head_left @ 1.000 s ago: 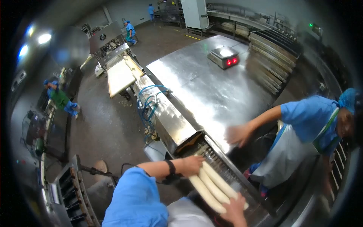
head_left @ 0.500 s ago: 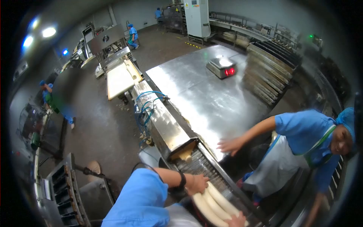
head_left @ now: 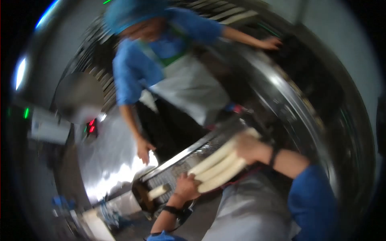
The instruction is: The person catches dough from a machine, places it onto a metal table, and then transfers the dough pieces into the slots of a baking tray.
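Three long, pale dough rolls (head_left: pixel 217 166) lie side by side over the mesh conveyor (head_left: pixel 200 152), slightly smeared by motion. My left hand (head_left: pixel 187 186) is closed around their near-left ends. Over their other end, my right hand (head_left: pixel 248 148) grips from above, its fingers blurred. Another dough piece (head_left: pixel 159 192) rests on the belt at the machine's opening, left of my left hand.
Across the conveyor stands a co-worker (head_left: pixel 177 76) in blue with a pale apron, one hand (head_left: pixel 144 150) near the steel table (head_left: pixel 104 168). A scale with a red display (head_left: pixel 92 126) stands on that table. Metal rails (head_left: pixel 281 86) curve along the right.
My view has swung strongly to the right and down, bringing the co-worker to the upper middle. Both my hands stay on the dough rolls. Another dough piece now shows at the machine's opening.
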The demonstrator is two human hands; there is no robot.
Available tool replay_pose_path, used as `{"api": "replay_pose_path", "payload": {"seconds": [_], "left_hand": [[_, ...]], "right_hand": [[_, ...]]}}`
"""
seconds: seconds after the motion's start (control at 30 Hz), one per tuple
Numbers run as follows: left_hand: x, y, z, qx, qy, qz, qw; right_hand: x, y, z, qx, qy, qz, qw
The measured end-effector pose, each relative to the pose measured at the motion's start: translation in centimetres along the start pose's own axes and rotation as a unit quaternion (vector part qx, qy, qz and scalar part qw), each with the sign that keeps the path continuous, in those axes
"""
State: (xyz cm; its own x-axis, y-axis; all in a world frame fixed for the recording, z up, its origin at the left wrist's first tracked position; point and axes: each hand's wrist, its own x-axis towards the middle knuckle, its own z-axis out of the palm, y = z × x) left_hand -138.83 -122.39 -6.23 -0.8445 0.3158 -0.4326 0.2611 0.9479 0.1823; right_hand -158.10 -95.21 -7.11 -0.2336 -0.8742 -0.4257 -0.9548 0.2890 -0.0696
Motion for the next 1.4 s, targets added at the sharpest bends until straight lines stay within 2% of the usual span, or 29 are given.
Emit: {"api": "replay_pose_path", "payload": {"seconds": [0.07, 0.2, 0.23, 0.33, 0.37, 0.4, 0.47, 0.53, 0.57, 0.6, 0.63, 0.7, 0.77, 0.8, 0.83, 0.87, 0.93, 1.0, 1.03, 1.07, 1.1, 1.13, 1.17, 1.2, 1.23, 1.27, 1.33, 1.37, 1.4], "left_hand": [[1.1, 1.5, -1.3, 0.021, 0.018, -0.021, 0.999], [3.6, 2.8, -1.1, 0.029, -0.005, 0.044, 0.999], [4.2, 3.7, -1.9, 0.049, 0.007, 0.056, 0.997], [5.8, 4.6, -5.0, 0.106, -0.045, 0.088, 0.989], [7.3, 3.6, -5.0, 0.162, -0.024, 0.174, 0.971], [8.6, 4.8, -6.5, 0.179, -0.074, 0.14, 0.971], [12.2, 7.7, -11.5, 0.217, -0.059, 0.189, 0.956], [16.3, 11.4, -16.8, 0.264, -0.017, 0.238, 0.935], [18.6, 12.8, -19.1, 0.271, 0.054, 0.293, 0.915], [21.4, 14.8, -22.0, 0.242, 0.057, 0.321, 0.914], [24.0, 16.5, -24.5, 0.268, 0.156, 0.381, 0.871], [29.7, 20.9, -29.5, 0.327, 0.278, 0.39, 0.815], [36.3, 25.4, -32.6, 0.354, 0.402, 0.362, 0.763], [39.0, 27.3, -33.3, 0.318, 0.426, 0.331, 0.779], [42.7, 28.4, -33.1, 0.172, 0.428, 0.326, 0.825], [46.9, 28.6, -31.9, 0.034, 0.405, 0.333, 0.851], [50.3, 30.8, -29.9, -0.127, 0.148, 0.335, 0.922], [50.0, 32.1, -25.0, -0.295, 0.01, 0.286, 0.912], [49.0, 32.8, -24.5, -0.108, 0.053, 0.324, 0.938], [47.4, 33.6, -24.2, 0.093, 0.102, 0.284, 0.949], [47.6, 33.4, -23.6, 0.08, 0.052, 0.271, 0.958], [48.0, 33.1, -23.4, 0.065, 0.004, 0.256, 0.965], [48.6, 32.5, -23.1, 0.064, 0.003, 0.248, 0.967], [49.4, 31.5, -22.4, -0.049, -0.004, 0.242, 0.969], [50.3, 30.4, -21.9, -0.161, -0.009, 0.235, 0.959], [51.3, 29.5, -21.3, -0.163, -0.004, 0.228, 0.96], [52.9, 28.5, -21.0, -0.189, 0.092, 0.199, 0.957], [53.6, 28.1, -20.6, -0.111, 0.199, 0.251, 0.941], [54.1, 28.2, -20.3, -0.114, 0.207, 0.242, 0.941]], "right_hand": [[-1.8, 0.5, -0.4, 0.015, -0.01, 0.014, 1.0], [-7.7, 0.4, 1.2, 0.072, 0.088, 0.061, 0.992], [-9.2, 0.3, 1.4, 0.117, 0.064, 0.06, 0.989], [-13.0, -0.9, 2.1, 0.288, 0.08, 0.113, 0.948], [-15.0, -0.7, 1.4, 0.347, 0.064, 0.154, 0.923], [-16.6, -0.4, 1.4, 0.355, 0.076, 0.161, 0.918], [-19.8, 0.4, 2.5, 0.382, 0.125, 0.213, 0.89], [-22.5, 0.9, 4.4, 0.351, 0.163, 0.236, 0.891], [-25.1, 1.2, 3.5, 0.344, 0.198, 0.289, 0.871], [-27.3, 1.3, 2.7, 0.334, 0.23, 0.342, 0.848], [-28.9, 1.3, 2.1, 0.336, 0.235, 0.348, 0.843], [-30.7, 1.0, 1.5, 0.296, 0.393, 0.472, 0.732], [-30.7, 2.4, 1.0, 0.273, 0.457, 0.504, 0.68], [-30.6, 3.6, 0.4, 0.268, 0.475, 0.522, 0.656], [-30.0, 5.0, 0.3, 0.273, 0.477, 0.522, 0.652], [-29.0, 6.6, 0.7, 0.252, 0.491, 0.552, 0.626], [-27.6, 9.2, 2.8, 0.255, 0.505, 0.576, 0.59], [-26.9, 10.8, 4.4, 0.223, 0.465, 0.627, 0.583], [-26.7, 11.6, 5.1, 0.227, 0.465, 0.626, 0.583], [-26.6, 12.4, 5.9, 0.279, 0.488, 0.616, 0.552], [-26.4, 13.1, 6.7, 0.332, 0.508, 0.602, 0.52], [-26.1, 14.1, 7.6, 0.337, 0.506, 0.597, 0.523], [-25.6, 15.1, 8.5, 0.387, 0.525, 0.595, 0.469], [-25.3, 16.0, 9.0, 0.432, 0.543, 0.589, 0.414], [-25.7, 16.9, 8.6, 0.464, 0.559, 0.572, 0.381], [-24.3, 17.9, 10.8, 0.436, 0.604, 0.559, 0.365], [-24.9, 18.6, 10.4, 0.634, 0.622, 0.421, 0.184], [-25.5, 18.6, 10.1, 0.719, 0.598, 0.349, 0.062], [-26.0, 18.5, 9.8, 0.735, 0.588, 0.336, 0.033]]}}
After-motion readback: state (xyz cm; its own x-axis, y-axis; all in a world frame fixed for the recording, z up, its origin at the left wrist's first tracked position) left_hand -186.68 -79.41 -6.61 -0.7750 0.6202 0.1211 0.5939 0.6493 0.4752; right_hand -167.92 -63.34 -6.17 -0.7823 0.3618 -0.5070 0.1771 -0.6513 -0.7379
